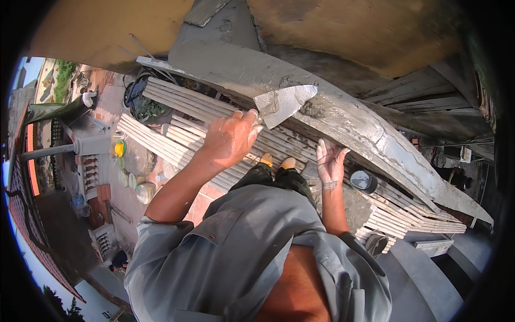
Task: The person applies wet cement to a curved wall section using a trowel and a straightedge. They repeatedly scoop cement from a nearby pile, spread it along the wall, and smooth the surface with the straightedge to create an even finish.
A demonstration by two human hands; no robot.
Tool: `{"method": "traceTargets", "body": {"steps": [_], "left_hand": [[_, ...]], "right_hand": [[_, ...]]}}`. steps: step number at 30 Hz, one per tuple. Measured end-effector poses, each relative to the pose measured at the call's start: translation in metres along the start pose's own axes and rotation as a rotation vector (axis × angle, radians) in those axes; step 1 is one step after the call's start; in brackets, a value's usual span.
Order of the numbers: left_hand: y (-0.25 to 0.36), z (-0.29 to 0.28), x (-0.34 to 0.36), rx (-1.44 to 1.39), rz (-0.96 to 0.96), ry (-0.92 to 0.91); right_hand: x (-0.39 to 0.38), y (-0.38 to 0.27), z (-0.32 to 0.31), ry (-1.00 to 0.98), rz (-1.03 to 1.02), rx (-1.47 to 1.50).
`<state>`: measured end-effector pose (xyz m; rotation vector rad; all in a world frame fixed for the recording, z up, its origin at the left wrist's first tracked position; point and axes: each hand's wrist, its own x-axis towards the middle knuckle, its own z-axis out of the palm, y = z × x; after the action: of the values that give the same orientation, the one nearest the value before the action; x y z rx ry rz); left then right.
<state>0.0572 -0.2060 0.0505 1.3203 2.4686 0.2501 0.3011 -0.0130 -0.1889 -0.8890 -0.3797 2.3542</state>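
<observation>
grey shirt (236,252) of the person fills the bottom, nearest the lens, open at the chest. past it, dark trousers and two yellow shoe tips (277,160) standing on a platform of pale poles (182,121) laid side by side.

landmark: the wet cement ledge (343,123), a sloped grey band running from upper left down to the right, under a tan wall.

- left hand (232,138): fingers wrapped tight round the handle of a trowel (284,103). the blade is grey with mortar, its flat face laid on the top of the ledge near its left part.
- right hand (330,161): fingers spread, palm up, holding nothing, just below the ledge's lower edge and right of the trowel.
- small dark round bowl (363,180) on the poles, below the ledge and right of the right hand.
- far below the ledge, to the left: a yard with a yellow bucket (119,148) and pale sacks.

doing it well, my judgement: keep the blade nearly flat to the ledge with the leading edge a touch raised, so it smooths rather than digs. draw long strokes along the slope with even pressure. the free hand looks placed to catch drips or brace; best kept off the wet face. footing on round poles seems shaky, so weight should stay centred.
</observation>
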Motion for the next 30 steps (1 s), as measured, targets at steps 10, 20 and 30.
{"method": "traceTargets", "body": {"steps": [10, 20, 30], "left_hand": [[-0.077, -0.015, 0.008, 0.001, -0.324, 0.066], [-0.157, 0.013, -0.028, -0.600, -0.518, 0.115], [0.028, 0.058, -0.007, -0.767, -0.146, -0.378]], "right_hand": [[0.003, 0.001, -0.008, -0.027, 0.018, -0.013], [0.002, 0.000, -0.009, -0.065, 0.045, 0.053], [-0.001, 0.000, -0.002, -0.077, 0.044, 0.080]]}}
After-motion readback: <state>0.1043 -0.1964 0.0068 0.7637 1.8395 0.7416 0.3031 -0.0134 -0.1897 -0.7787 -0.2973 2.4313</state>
